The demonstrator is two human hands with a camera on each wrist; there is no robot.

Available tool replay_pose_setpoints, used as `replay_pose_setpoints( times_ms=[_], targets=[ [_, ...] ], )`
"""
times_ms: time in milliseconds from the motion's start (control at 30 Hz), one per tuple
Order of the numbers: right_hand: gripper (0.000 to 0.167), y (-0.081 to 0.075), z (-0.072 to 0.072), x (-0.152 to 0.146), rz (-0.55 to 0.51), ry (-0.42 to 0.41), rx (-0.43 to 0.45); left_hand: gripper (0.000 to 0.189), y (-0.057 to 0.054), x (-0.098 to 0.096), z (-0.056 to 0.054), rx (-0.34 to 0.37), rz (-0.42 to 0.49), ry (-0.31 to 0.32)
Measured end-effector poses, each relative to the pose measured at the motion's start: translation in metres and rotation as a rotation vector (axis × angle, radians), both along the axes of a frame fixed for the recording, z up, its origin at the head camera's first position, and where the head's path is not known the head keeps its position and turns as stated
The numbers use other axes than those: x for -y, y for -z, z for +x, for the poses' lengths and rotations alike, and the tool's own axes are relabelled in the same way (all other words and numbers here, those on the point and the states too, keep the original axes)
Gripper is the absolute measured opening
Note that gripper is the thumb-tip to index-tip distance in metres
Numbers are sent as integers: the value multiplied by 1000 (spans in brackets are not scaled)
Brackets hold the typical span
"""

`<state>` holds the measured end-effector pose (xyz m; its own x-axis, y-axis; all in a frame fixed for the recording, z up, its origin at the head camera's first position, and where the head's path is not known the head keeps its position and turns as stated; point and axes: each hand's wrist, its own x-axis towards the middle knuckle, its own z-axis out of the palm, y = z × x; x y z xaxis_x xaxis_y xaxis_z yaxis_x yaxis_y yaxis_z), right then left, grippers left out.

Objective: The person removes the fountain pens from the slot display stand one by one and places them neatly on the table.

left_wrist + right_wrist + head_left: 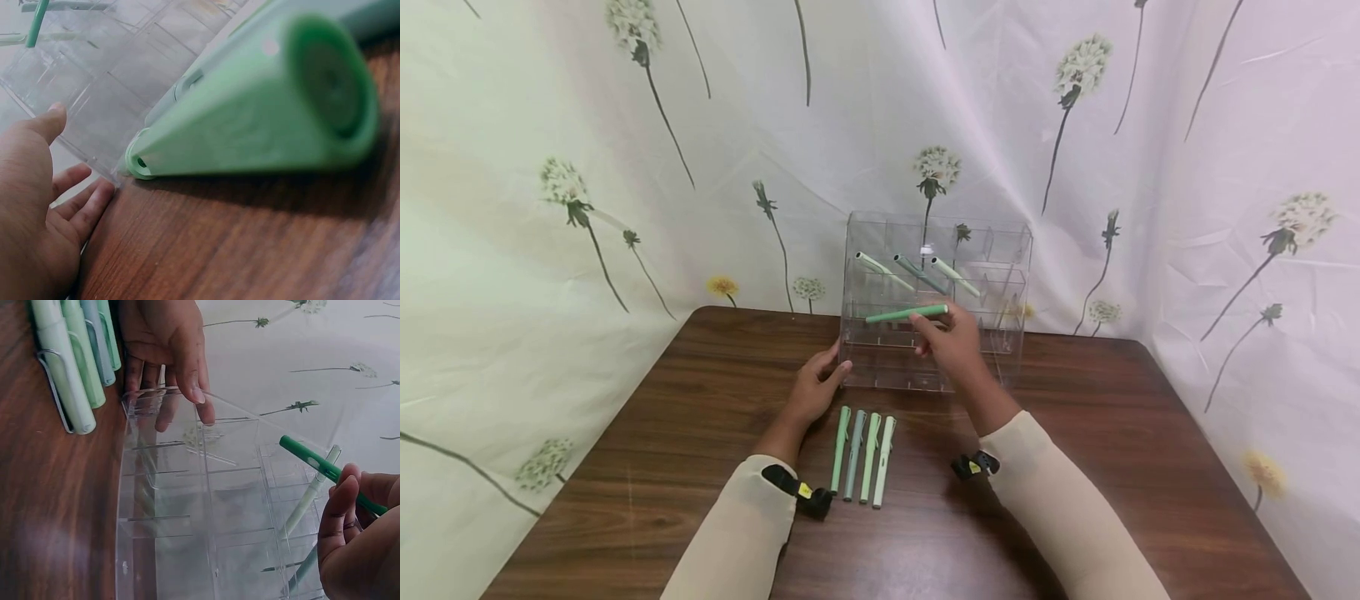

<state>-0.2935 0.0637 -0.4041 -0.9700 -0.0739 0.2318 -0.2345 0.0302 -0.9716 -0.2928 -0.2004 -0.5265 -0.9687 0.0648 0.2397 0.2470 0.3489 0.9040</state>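
Note:
A clear acrylic organizer [868, 382] with tiered compartments stands upright on the table. At its left side my left hand [816, 387] holds the edge, thumb in front and fingers seen through the clear wall in the right wrist view. My right hand [955, 337] pinches a green pen [891, 316] near one end, sideways in front of the middle tiers. Above it, three pens lean in the upper compartments: a pale green pen [886, 272], a grey-green pen [921, 275] and a cream pen [955, 277].
Several capped pens lie side by side in front of the organizer, between the forearms: a green pen [840, 450], a grey-blue pen [854, 456], a light green pen [870, 458] and a whitish pen [884, 462]. A flower-print cloth [737, 125] hangs behind the brown table [700, 417].

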Motion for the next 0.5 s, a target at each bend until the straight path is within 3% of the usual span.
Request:
replay_pose_setpoints(
  times_ms=[267,500],
  targets=[
    [19,7,13,-8,69,-8,-7,65,-1,-1,1,6,2,1],
    [20,17,24,-14,74,-38,42,65,-2,-1,2,11,-2,-2]
  ],
)
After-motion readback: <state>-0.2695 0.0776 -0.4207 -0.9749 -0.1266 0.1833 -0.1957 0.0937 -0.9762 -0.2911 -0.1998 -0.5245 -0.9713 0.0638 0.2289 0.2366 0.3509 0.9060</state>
